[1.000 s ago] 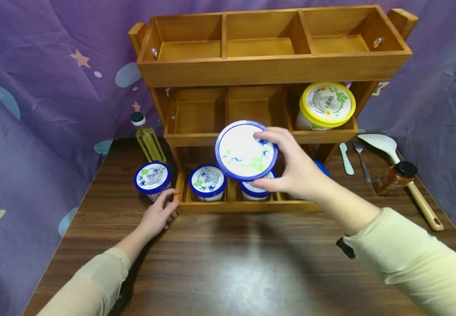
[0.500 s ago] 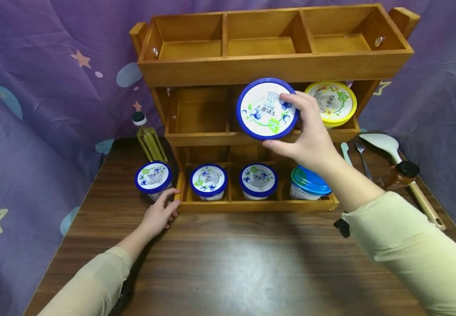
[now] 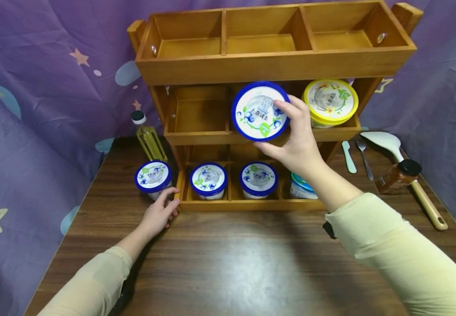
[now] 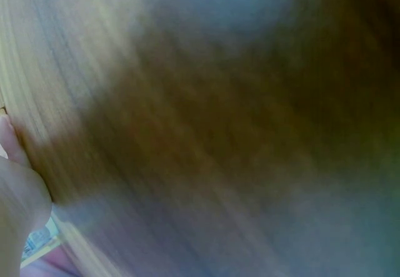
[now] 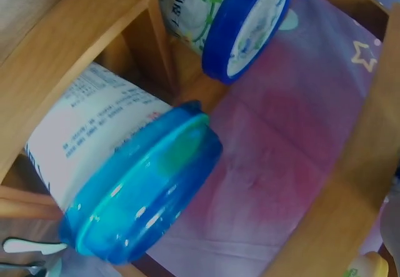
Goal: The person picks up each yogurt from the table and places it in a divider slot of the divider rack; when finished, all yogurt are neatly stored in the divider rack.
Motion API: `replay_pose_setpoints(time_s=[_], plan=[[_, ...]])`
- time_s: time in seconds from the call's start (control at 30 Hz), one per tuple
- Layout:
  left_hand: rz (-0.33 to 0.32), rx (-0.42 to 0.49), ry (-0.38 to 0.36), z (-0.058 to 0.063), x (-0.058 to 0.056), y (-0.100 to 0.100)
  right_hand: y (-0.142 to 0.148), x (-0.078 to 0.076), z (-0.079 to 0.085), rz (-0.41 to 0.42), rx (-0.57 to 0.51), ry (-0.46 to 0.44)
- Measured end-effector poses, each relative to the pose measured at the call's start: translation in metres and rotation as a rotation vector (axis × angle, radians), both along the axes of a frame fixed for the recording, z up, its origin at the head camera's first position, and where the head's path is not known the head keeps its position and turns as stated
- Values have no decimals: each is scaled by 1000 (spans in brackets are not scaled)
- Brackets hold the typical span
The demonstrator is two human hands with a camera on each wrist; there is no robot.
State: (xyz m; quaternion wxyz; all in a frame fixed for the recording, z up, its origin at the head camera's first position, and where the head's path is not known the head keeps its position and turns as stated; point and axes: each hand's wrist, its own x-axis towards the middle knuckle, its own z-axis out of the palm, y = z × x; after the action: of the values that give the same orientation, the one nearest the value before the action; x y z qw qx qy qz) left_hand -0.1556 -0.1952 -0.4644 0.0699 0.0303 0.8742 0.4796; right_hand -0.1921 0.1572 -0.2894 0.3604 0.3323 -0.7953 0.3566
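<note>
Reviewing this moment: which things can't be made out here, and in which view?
- Left wrist view: almost wholly blurred; only wood grain and a bit of the left hand show.
- Head view: the light-blue-lidded tub is half hidden by the right hand's forearm.
- Head view: the held blue-lidded tub shows only its lid; lid print too small.
- Right wrist view: right hand out of frame.

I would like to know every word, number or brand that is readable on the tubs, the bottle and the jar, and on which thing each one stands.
No text can be read with certainty.
Blue-rimmed round tub in the right hand: lid characters too blurred.
Yellow-rimmed round tub: lid print too small.
Light-blue-lidded white tub: side label lines too blurred.
Brown sauce jar and yellow oil bottle: no readable label.
</note>
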Motion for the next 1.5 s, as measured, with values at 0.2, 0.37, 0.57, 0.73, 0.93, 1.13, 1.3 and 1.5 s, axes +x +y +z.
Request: replay_pose_setpoints(time_s=[0.2,0.37,0.57,0.73,0.93,1.13,1.3,1.5], plan=[[-1,1,3,0,0,-1,-7,-5,-3,-54,8,-67],[-1,3,3,-1,0,-1,-12,-7,1,-138,-7,-246],[-2,5,8,-1,0,-1,-17,-8,14,-231,23,-487],[-3,13,12,-3,0,-1,-16,-9,22,-271,59,-590],[-7,12,19,-3,-1,-1,-14,-6,26,-278,71,-618],[-8,7,20,-1,0,-1,-14,-3,27,-277,76,-618],[-13,1,24,-1,0,0,-13,0,26,-283,73,-609],[-9,0,31,-2,-1,0,-9,11,20,-289,156,-538]])
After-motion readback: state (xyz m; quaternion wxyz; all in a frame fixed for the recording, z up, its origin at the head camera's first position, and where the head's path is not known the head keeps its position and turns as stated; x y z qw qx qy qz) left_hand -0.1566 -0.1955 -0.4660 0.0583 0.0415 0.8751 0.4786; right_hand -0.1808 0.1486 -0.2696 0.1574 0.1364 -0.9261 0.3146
